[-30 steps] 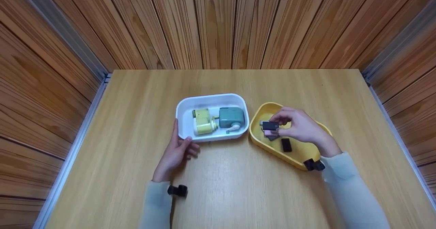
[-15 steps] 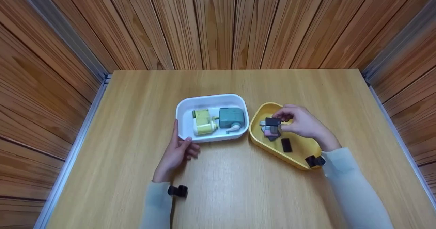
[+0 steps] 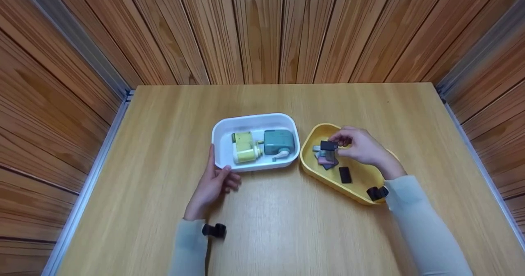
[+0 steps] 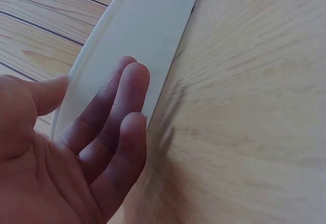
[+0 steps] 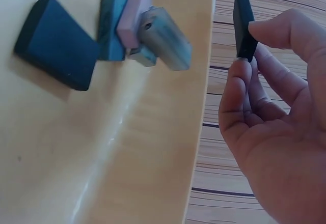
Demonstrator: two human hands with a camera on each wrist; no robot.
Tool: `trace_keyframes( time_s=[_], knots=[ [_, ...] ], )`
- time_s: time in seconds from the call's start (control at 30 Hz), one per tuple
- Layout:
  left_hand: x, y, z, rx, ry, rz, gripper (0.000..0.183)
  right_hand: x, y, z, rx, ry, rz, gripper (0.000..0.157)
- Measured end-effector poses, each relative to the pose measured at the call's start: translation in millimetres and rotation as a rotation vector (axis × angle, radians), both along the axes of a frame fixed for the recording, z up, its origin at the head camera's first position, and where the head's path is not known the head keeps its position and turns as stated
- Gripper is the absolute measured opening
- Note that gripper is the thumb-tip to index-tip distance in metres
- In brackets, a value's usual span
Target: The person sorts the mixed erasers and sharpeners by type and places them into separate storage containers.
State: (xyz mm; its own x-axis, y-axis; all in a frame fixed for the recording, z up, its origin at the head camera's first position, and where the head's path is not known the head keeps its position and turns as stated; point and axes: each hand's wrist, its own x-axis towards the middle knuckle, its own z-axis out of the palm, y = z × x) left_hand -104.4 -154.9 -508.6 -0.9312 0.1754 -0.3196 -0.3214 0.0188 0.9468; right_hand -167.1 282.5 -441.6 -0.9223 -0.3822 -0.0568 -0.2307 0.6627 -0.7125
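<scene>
My left hand (image 3: 209,188) rests at the near-left corner of a white tray (image 3: 254,120), thumb on its rim and index finger along its side. In the left wrist view its other fingers (image 4: 133,89) are loosely bent beside the wall. A yellow-green device (image 3: 245,144) and a teal box-shaped device with a white crank (image 3: 279,142), like a pencil sharpener, lie inside. Over the yellow tray (image 3: 318,179) my right hand (image 3: 363,148) pinches a small black eraser-like block (image 5: 244,28) between thumb and fingers. Beneath it sit a pink block (image 5: 135,18) and a grey block (image 5: 165,38).
Another black block (image 3: 345,174) lies apart from the pile in the yellow tray. Both trays stand almost touching on the wooden table (image 3: 262,231). Wood-panelled walls (image 3: 262,34) enclose the back and sides.
The right hand has shifted slightly up and to the right with the black block, uncovering more of the pile below. The left hand and white tray stay put.
</scene>
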Motion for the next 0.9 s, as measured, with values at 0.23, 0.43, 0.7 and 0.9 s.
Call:
trace_keyframes(
  time_s=[0.23,0.43,0.7,0.9],
  knots=[
    [-0.8,0,-1.0,0.004,-0.012,0.01,0.074,-4.5,-1,-7.7,0.051,0.017,0.007,0.032],
    [0.3,1,-0.4,0.009,-0.008,0.018,0.076,-7.2,-3,-16.3,0.068,0.065,0.021,0.031],
    [0.2,0,0.0,0.026,-0.033,0.017,0.074,-8.1,-3,-20.5,0.07,-0.002,0.0,0.033],
    [0.0,0,-0.4,0.031,-0.022,0.008,0.074,-8.3,-2,-22.1,0.062,-0.031,-0.018,0.033]
  ],
)
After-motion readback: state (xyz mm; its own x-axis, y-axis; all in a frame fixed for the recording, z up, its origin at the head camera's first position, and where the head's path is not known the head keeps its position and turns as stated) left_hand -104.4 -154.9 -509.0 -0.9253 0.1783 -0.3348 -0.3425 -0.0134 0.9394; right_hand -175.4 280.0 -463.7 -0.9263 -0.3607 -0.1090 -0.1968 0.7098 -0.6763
